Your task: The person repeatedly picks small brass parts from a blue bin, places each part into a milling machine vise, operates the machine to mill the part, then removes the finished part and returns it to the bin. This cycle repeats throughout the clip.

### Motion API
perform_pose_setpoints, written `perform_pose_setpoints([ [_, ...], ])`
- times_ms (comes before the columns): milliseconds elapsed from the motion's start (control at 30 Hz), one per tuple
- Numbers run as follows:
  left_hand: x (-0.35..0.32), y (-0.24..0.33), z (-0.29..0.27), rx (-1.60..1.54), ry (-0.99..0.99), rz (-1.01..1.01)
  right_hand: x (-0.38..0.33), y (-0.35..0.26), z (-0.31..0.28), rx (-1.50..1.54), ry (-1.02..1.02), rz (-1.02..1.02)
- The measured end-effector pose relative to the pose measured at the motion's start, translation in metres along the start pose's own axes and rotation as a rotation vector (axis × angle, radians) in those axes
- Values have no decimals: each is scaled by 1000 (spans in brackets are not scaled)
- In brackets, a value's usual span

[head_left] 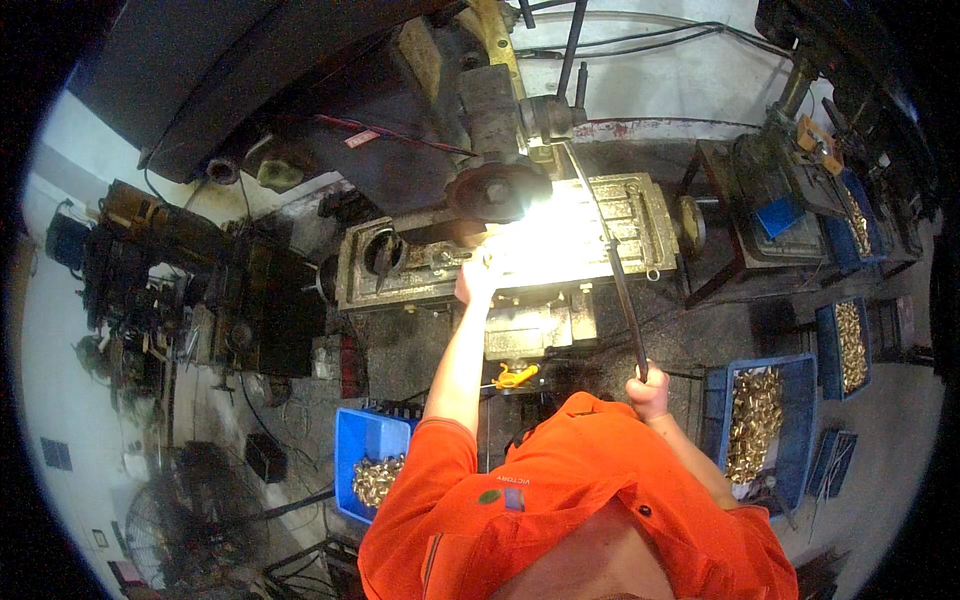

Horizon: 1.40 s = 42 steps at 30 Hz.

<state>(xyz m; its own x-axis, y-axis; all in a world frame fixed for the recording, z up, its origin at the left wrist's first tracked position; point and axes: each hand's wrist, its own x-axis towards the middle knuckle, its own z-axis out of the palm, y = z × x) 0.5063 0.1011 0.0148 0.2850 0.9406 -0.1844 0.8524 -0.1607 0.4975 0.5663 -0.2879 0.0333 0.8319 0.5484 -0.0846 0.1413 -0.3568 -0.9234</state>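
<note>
My right hand (650, 392) is wrapped round the lower end of a long dark lever (627, 305). The lever slants up to the milling machine's head (497, 187). My left arm is stretched forward, and my left hand (475, 280) is at the front of the worktable, just below the round dark head. Strong lamp glare washes out its fingers and whatever they touch, so I cannot tell whether they hold a part. The long metal worktable (630, 205) has slots and is wet or oily. At its front hangs a yellow-orange handle (516, 376).
A blue bin (362, 440) of small brass-coloured parts stands at my left. On my right are a larger blue bin (806, 400) of such parts and more blue trays (828, 345). A dark metal bench (745, 200) stands beyond. Dark machinery (265, 300) and a fan (190, 515) are at left.
</note>
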Motion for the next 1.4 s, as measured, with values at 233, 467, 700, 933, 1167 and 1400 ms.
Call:
perform_pose_setpoints([
  [233, -8, 5, -7, 14, 43, 23, 1, 6, 2, 11, -13, -18],
  [467, -2, 0, -3, -3, 22, -2, 0, -3, 1, 22, -26, 4],
  [700, 0, -3, -2, 23, -12, -5, 0, -10, 3, 49, 8, -17],
  [933, -9, 6, -9, -2, 41, 24, 1, 0, 5, 22, 21, -15],
  [1167, -7, 4, -7, 21, 77, 23, 2, 3, 4, 1, -1, -42],
  [1400, -23, 19, -18, -16, 141, 61, 3, 4, 5, 6, 30, -84],
])
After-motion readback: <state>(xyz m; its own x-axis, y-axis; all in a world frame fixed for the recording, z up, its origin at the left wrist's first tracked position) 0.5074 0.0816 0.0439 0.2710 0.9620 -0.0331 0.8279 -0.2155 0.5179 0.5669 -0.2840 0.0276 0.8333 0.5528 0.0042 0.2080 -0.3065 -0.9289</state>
